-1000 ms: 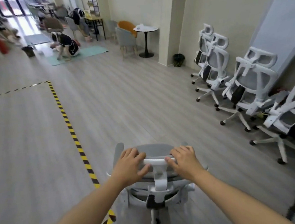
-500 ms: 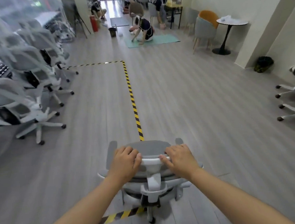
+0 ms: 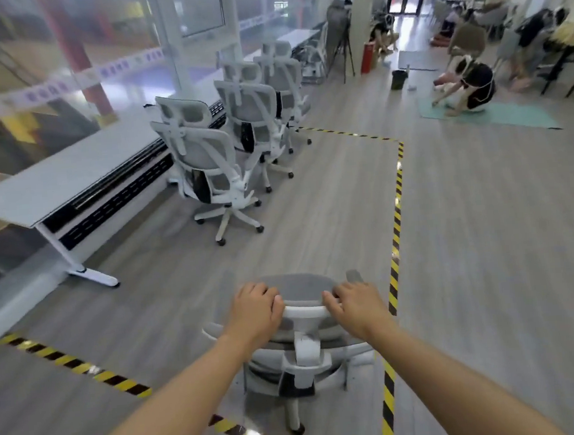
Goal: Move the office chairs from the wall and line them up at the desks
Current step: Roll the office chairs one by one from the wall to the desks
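Note:
Directly below me stands a white office chair with a grey mesh back (image 3: 306, 349). My left hand (image 3: 257, 310) grips the left end of its top headrest bar, and my right hand (image 3: 354, 303) grips the right end. The chair sits inside the area marked with black-and-yellow floor tape (image 3: 395, 239). Ahead on the left, several matching chairs (image 3: 213, 168) stand in a row at a long grey desk (image 3: 69, 179) by the glass wall. A stretch of desk nearest me has no chair at it.
A person (image 3: 471, 88) crouches on a teal mat (image 3: 511, 115) at the far right. More people, chairs and tables (image 3: 470, 36) fill the back of the room. A tripod (image 3: 343, 51) and a red extinguisher (image 3: 367, 58) stand by a pillar. Bare wood floor lies ahead.
The view has swung left: the chairs along the wall are out of sight and the desk row now fills the left. Both hands keep their grip on the chair, which has crossed into the taped area.

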Demonstrator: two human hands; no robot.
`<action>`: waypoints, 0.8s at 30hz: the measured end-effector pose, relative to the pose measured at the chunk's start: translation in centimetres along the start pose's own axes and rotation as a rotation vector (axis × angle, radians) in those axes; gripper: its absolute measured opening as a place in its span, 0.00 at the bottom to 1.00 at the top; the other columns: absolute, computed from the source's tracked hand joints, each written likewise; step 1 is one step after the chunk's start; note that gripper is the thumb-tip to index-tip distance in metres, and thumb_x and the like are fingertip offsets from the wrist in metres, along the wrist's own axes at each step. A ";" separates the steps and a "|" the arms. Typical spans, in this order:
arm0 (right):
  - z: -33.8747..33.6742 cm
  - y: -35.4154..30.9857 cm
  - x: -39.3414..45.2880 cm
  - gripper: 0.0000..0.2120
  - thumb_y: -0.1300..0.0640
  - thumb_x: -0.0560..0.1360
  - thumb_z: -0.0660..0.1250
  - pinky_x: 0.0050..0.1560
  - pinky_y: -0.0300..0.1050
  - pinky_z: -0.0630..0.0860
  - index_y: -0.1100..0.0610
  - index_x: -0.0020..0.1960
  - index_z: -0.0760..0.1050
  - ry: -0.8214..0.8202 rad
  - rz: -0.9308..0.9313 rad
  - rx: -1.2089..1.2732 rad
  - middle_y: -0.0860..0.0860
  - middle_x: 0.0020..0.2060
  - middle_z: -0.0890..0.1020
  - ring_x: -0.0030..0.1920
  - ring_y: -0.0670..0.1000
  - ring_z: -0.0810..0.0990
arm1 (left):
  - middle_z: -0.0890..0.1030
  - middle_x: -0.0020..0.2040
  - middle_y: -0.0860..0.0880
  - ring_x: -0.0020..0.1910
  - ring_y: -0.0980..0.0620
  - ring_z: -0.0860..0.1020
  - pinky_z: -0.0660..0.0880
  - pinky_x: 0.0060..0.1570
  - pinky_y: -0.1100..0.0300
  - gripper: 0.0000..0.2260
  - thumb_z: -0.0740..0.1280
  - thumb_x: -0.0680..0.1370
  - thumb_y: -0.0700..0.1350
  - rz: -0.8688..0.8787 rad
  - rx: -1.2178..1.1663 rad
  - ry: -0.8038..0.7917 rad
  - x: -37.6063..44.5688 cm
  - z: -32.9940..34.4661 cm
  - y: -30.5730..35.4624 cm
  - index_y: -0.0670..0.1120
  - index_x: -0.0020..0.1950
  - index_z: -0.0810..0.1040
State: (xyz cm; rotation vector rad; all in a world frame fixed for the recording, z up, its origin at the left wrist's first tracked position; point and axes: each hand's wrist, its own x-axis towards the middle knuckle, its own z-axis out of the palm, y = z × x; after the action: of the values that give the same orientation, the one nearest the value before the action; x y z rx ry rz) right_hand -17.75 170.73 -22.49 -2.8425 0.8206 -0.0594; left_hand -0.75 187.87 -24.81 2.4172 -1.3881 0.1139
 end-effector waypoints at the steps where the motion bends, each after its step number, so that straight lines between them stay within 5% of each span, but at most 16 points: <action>1: 0.4 -1.4 2.3 0.26 0.41 0.81 0.45 0.47 0.49 0.64 0.54 0.43 0.76 0.010 -0.020 -0.010 0.48 0.36 0.74 0.42 0.54 0.74 | 0.78 0.40 0.49 0.41 0.46 0.74 0.74 0.48 0.48 0.17 0.51 0.79 0.51 -0.015 0.009 0.012 0.9 -0.1 -2.3 0.49 0.43 0.76; 7: 3.2 -11.6 13.8 0.25 0.40 0.77 0.45 0.42 0.45 0.60 0.51 0.33 0.70 0.085 -0.042 -0.016 0.50 0.29 0.75 0.33 0.53 0.69 | 0.78 0.38 0.50 0.39 0.46 0.74 0.73 0.45 0.51 0.16 0.52 0.79 0.51 -0.056 0.035 0.082 4.6 -2.2 -16.1 0.49 0.42 0.77; 13: 5.0 -21.4 24.3 0.27 0.41 0.79 0.48 0.42 0.49 0.71 0.54 0.35 0.76 0.024 -0.060 0.005 0.48 0.30 0.73 0.34 0.53 0.72 | 0.77 0.40 0.50 0.40 0.46 0.73 0.72 0.46 0.50 0.16 0.53 0.81 0.52 -0.077 0.075 0.111 8.6 -5.0 -29.7 0.50 0.43 0.78; 24: 7.2 -36.6 42.5 0.28 0.41 0.80 0.50 0.32 0.47 0.57 0.58 0.33 0.74 0.046 -0.208 0.034 0.55 0.28 0.76 0.33 0.56 0.75 | 0.80 0.40 0.49 0.40 0.45 0.74 0.71 0.45 0.50 0.17 0.54 0.79 0.51 -0.144 0.132 0.171 16.9 -9.1 -51.4 0.47 0.42 0.80</action>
State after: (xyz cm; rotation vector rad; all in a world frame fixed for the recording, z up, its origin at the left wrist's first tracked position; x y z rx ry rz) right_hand 38.02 179.69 -23.34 -2.8933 0.5234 -0.1649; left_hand 52.61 200.63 -25.54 2.5379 -1.1615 0.3773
